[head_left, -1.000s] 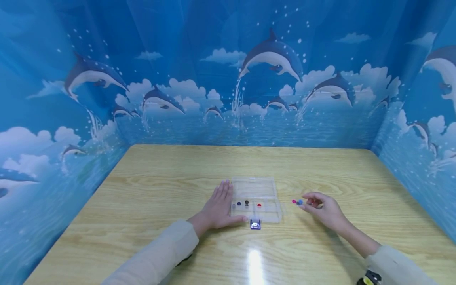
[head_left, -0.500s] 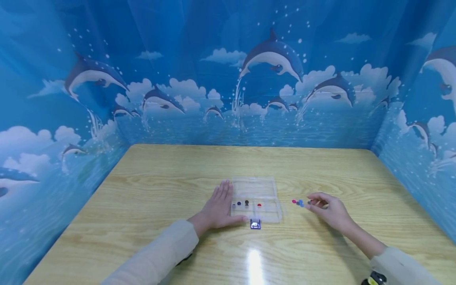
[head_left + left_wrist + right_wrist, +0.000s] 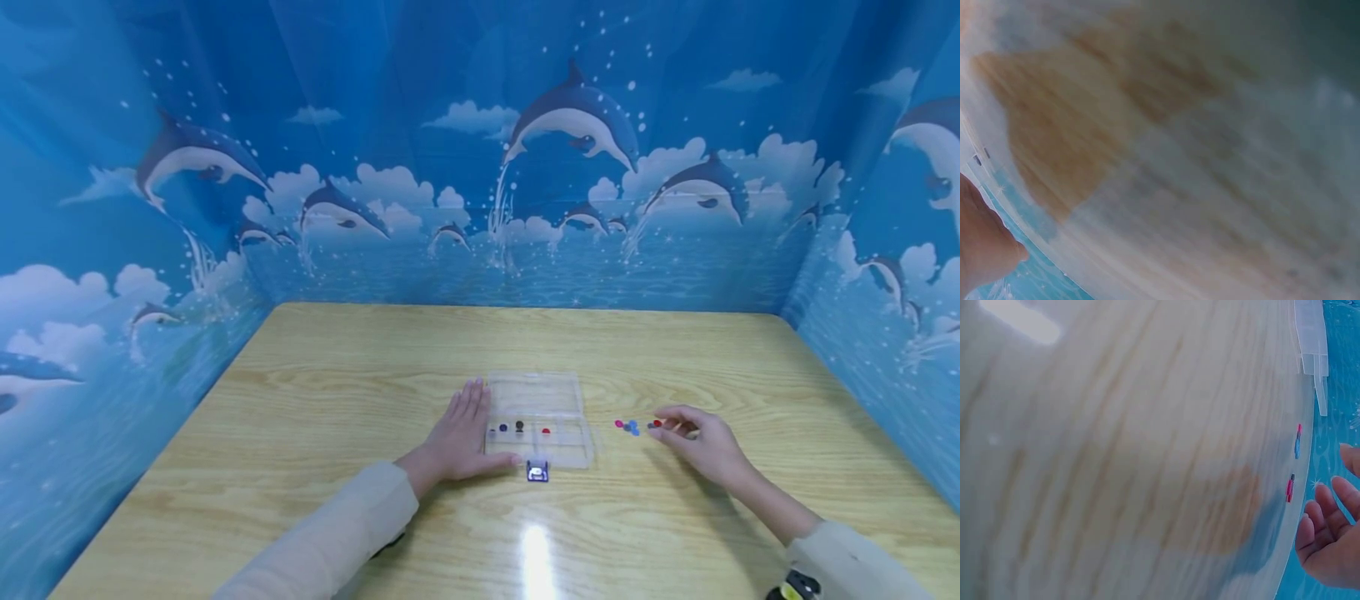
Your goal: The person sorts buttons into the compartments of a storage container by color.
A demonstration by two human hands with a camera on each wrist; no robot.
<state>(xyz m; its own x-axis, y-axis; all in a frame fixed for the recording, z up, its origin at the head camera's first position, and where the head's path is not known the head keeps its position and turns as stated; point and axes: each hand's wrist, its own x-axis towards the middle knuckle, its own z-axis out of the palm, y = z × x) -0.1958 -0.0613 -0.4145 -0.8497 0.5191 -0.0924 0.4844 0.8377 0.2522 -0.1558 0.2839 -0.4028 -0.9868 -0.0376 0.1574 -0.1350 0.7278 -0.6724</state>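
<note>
My left hand lies flat with straight fingers along the left side of a clear plastic compartment box, thumb at its front edge. The box's lid is folded back. Inside are several small dark round pieces and a red one. My right hand hovers at the right, fingers loosely bent, thumb and forefinger apart. Near its fingertips lie small red and dark pieces; in the right wrist view these red pieces sit on the table below the hand. Pink and blue pieces lie further left.
A small clear item with dark blue edges is at the box's front edge. The wood-grain table is enclosed by a blue dolphin-print curtain. Light glares on the table in front of the box.
My right hand has moved a little to the right, away from the blue pieces, uncovering the red and dark pieces. My left hand and the box have stayed put.
</note>
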